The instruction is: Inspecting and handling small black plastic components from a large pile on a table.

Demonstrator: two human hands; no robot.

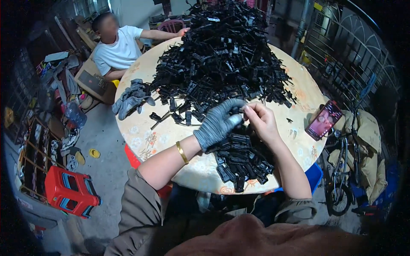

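My left hand wears a grey glove and a gold bangle sits on that wrist. My right hand is bare. Both hands meet over the round table and pinch one small black plastic part between their fingertips. Just beneath my hands lies a small heap of black parts near the table's front edge. A far larger pile of black plastic parts covers the middle and back of the table. A few loose parts lie left of my gloved hand.
A pair of grey gloves lies at the table's left edge. A phone with a lit screen leans at the right edge. Another person in a white shirt sits at the far left. A red stool and a bicycle stand nearby.
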